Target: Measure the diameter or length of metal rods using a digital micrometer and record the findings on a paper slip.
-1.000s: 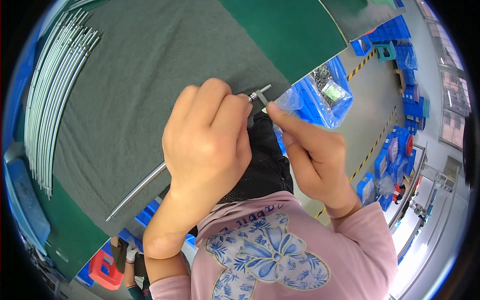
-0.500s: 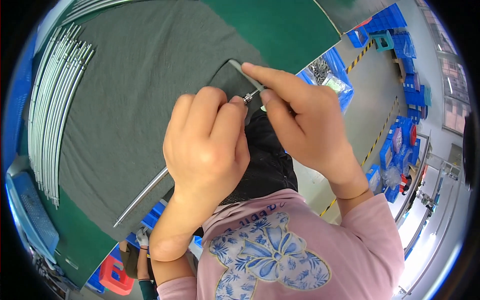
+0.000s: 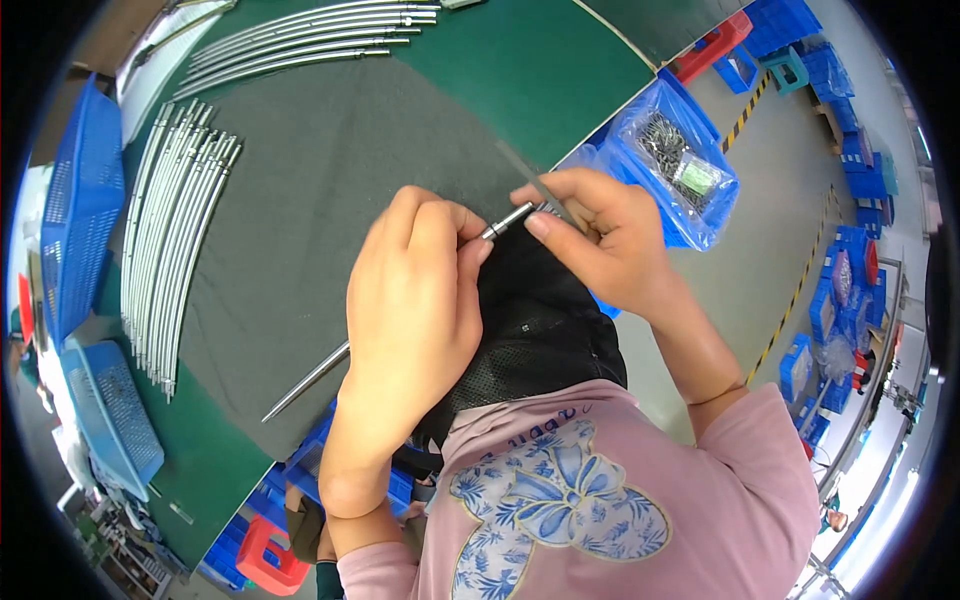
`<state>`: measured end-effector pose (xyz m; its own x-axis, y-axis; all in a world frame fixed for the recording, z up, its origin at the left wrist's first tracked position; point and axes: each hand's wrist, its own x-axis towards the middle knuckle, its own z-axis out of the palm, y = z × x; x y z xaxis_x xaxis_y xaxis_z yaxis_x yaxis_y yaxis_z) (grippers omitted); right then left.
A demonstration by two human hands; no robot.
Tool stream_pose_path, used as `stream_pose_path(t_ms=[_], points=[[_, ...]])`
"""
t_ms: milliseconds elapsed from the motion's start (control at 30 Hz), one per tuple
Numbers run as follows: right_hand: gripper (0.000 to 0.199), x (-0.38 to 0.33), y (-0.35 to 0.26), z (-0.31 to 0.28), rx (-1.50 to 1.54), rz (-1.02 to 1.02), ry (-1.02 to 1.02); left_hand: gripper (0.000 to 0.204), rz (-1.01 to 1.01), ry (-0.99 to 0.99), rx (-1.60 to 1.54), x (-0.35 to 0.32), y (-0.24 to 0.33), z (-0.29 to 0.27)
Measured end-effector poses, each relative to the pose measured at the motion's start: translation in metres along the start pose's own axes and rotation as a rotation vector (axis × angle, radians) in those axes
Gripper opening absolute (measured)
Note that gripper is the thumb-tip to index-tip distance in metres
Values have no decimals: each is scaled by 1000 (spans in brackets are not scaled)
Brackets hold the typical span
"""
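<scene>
My left hand is closed around a slim silver metal rod. One end of the rod slants down to the lower left over the grey cloth; its bright stepped tip comes out past my thumb and index finger. My right hand pinches at that tip, where a small ridged metal piece shows by the thumb. A flat grey strip, file-like in shape, is also held between the right fingers and points up and left. The fingers partly hide where strip and rod meet.
Silver rods lie side by side on the grey cloth, with more rods at the far edge. A blue bin holds bagged small metal parts at the right. Blue baskets stand at the left.
My right index finger, earlier stretched along the grey strip, is now curled. More of the rod's bright tip shows between my hands. The view has shifted, bringing more rods and the bin into sight.
</scene>
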<state>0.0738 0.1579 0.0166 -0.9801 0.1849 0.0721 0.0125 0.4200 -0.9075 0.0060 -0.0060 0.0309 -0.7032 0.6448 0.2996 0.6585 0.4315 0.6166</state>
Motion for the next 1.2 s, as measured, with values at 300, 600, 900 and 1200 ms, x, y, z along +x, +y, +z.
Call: stream_pose_path(t_ms=[300,600,900,1200], points=[[8,-1,-10,10,363,-6,63,14,-156,-26,-193,-15,8,-29],[4,-14,-22,1,346,2,55,17,-741,274,-907,-110,17,-23],[5,-23,-30,-6,249,-160,59,33,-702,495,-1361,-116,0,-18],[8,-17,-23,10,259,-167,216,42,-782,772,-1409,-119,11,-20]])
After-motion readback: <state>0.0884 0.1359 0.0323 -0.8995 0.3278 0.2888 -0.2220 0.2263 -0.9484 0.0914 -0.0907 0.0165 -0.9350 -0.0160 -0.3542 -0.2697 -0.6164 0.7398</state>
